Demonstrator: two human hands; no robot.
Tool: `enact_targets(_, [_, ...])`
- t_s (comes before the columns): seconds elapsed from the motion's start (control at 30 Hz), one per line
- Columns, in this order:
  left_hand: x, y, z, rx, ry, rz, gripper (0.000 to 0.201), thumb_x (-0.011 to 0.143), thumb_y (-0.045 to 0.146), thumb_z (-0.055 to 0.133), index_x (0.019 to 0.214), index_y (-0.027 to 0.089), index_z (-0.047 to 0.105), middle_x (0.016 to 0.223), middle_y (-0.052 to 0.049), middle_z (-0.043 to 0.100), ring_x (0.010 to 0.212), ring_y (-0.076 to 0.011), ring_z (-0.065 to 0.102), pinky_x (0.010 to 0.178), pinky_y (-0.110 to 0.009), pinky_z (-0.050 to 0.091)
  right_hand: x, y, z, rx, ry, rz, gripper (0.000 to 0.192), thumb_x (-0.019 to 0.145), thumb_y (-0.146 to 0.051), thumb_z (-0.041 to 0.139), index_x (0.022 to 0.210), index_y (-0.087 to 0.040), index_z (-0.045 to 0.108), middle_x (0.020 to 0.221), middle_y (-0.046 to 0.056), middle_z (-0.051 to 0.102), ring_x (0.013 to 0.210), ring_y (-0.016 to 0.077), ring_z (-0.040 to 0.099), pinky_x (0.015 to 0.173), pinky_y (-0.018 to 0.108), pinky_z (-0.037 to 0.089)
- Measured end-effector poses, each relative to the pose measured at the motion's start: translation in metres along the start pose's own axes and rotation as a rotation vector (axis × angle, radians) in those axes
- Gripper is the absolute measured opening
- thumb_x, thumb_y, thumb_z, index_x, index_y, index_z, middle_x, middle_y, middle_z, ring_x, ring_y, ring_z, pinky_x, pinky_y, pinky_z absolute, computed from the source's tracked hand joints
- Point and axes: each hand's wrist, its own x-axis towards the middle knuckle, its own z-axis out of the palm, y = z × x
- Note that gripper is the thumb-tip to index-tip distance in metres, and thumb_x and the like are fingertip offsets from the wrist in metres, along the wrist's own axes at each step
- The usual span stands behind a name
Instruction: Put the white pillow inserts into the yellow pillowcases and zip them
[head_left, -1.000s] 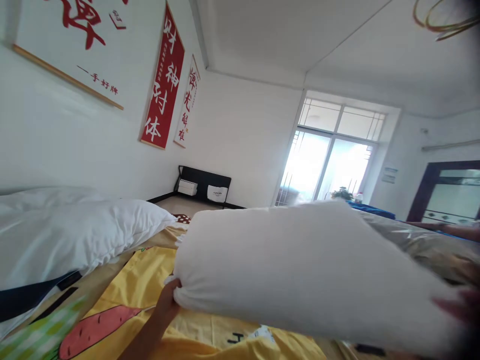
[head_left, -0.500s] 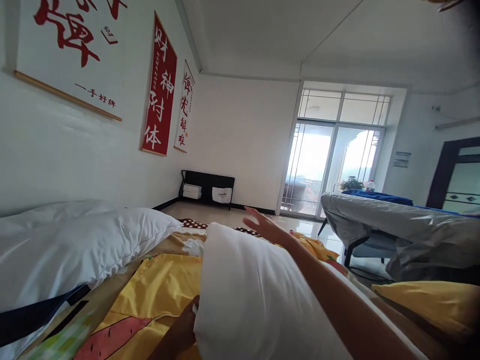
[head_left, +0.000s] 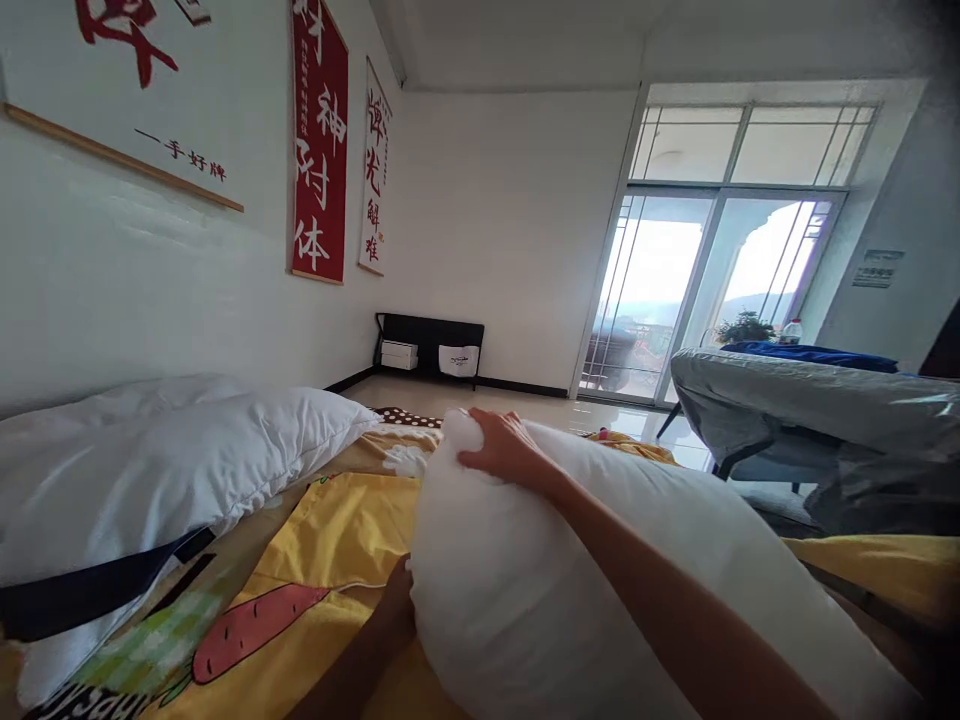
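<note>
A plump white pillow [head_left: 525,590] lies in front of me on a yellow cartoon-print bed cover [head_left: 330,540]. My right hand [head_left: 502,448] reaches over the pillow and clutches its far corner, with the forearm resting across the top. My left hand [head_left: 396,612] is pressed against the pillow's left side, mostly hidden behind its bulge. A second white pillow [head_left: 172,465] lies at the left, by the wall.
Red and white calligraphy scrolls [head_left: 321,140] hang on the left wall. A low black shelf [head_left: 431,348] stands at the far wall. A grey-covered table [head_left: 810,400] is at the right, in front of glass balcony doors [head_left: 705,290].
The pillow came down from the air onto the bed. My right hand went from open above the pillow to clutching its far corner. The view tilted downward.
</note>
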Motion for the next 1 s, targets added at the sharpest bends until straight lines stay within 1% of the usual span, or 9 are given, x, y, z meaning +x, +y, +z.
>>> enact_targets(0.07, [0.000,0.006,0.004,0.002,0.002,0.061,0.029,0.054,0.031,0.069,0.079,0.017,0.065,0.067,-0.003,0.064,0.069,-0.0206,0.060,0.067,-0.031,0.046,0.003,0.007,-0.010,-0.082,0.109,0.055,0.031,0.073,-0.038,0.064,0.098,-0.020,0.060,0.093,0.006,0.069,0.087,0.0230,0.060,0.082,0.036,0.037])
enact_targets(0.17, [-0.002,0.020,0.008,0.023,-0.072,0.218,0.039,0.053,0.024,0.065,0.092,0.018,0.065,0.076,-0.001,0.066,0.073,-0.0178,0.059,0.066,-0.026,0.045,0.010,0.031,-0.018,-0.208,0.287,0.118,0.024,0.077,-0.035,0.060,0.095,-0.019,0.059,0.089,0.007,0.068,0.087,0.0238,0.059,0.082,0.035,0.035])
enact_targets(0.3, [-0.010,0.025,0.012,0.097,-0.130,0.223,0.056,0.053,0.035,0.074,0.105,0.017,0.063,0.092,-0.006,0.069,0.091,-0.0234,0.061,0.078,-0.031,0.047,0.012,0.059,0.000,-0.329,0.479,0.153,0.014,0.082,-0.028,0.054,0.089,-0.017,0.058,0.088,0.010,0.066,0.088,0.0242,0.056,0.082,0.035,0.034])
enact_targets(0.4, [-0.019,0.019,0.014,0.247,-0.076,0.191,0.059,0.049,0.040,0.079,0.100,0.015,0.064,0.094,-0.011,0.069,0.089,-0.0261,0.061,0.075,-0.032,0.048,0.008,0.059,0.038,-0.390,0.466,0.068,0.013,0.084,-0.017,0.047,0.089,-0.015,0.059,0.088,0.012,0.066,0.087,0.0242,0.054,0.082,0.035,0.034])
enact_targets(0.47, [-0.022,0.015,0.015,0.357,-0.002,0.212,0.053,0.051,0.042,0.079,0.093,0.014,0.066,0.091,-0.010,0.069,0.085,-0.0256,0.060,0.070,-0.031,0.047,0.004,0.053,0.064,-0.387,0.433,0.004,0.019,0.085,-0.014,0.044,0.094,-0.015,0.060,0.090,0.011,0.066,0.088,0.0237,0.053,0.083,0.035,0.035])
enact_targets(0.6, [-0.019,0.013,0.018,0.423,0.144,0.251,0.037,0.053,0.045,0.071,0.071,0.013,0.064,0.070,-0.005,0.064,0.070,-0.0209,0.055,0.061,-0.029,0.044,-0.006,0.040,0.095,-0.331,0.423,-0.027,0.027,0.087,-0.015,0.039,0.105,-0.016,0.060,0.095,0.010,0.066,0.092,0.0238,0.053,0.087,0.036,0.035])
enact_targets(0.7, [-0.013,0.013,0.017,0.402,0.245,0.217,0.032,0.049,0.040,0.068,0.064,0.013,0.062,0.063,-0.003,0.060,0.064,-0.0180,0.051,0.057,-0.027,0.041,-0.020,0.033,0.097,-0.190,0.496,-0.022,0.027,0.088,-0.027,0.042,0.106,-0.017,0.060,0.093,0.010,0.066,0.093,0.0253,0.053,0.090,0.038,0.034])
enact_targets(0.77, [-0.009,0.011,0.015,0.402,0.259,0.195,0.029,0.049,0.038,0.065,0.064,0.013,0.063,0.062,-0.002,0.060,0.064,-0.0173,0.050,0.056,-0.026,0.039,-0.034,0.027,0.093,-0.079,0.514,-0.058,0.026,0.086,-0.033,0.046,0.103,-0.018,0.060,0.089,0.009,0.065,0.090,0.0249,0.054,0.089,0.038,0.035])
enact_targets(1.0, [-0.004,0.003,0.006,0.391,0.187,0.177,0.021,0.052,0.032,0.062,0.060,0.013,0.062,0.057,-0.002,0.059,0.061,-0.0165,0.050,0.057,-0.025,0.039,-0.093,-0.010,0.070,-0.021,0.297,-0.319,0.036,0.072,-0.034,0.055,0.102,-0.014,0.057,0.080,0.007,0.063,0.079,0.0230,0.049,0.082,0.037,0.033])
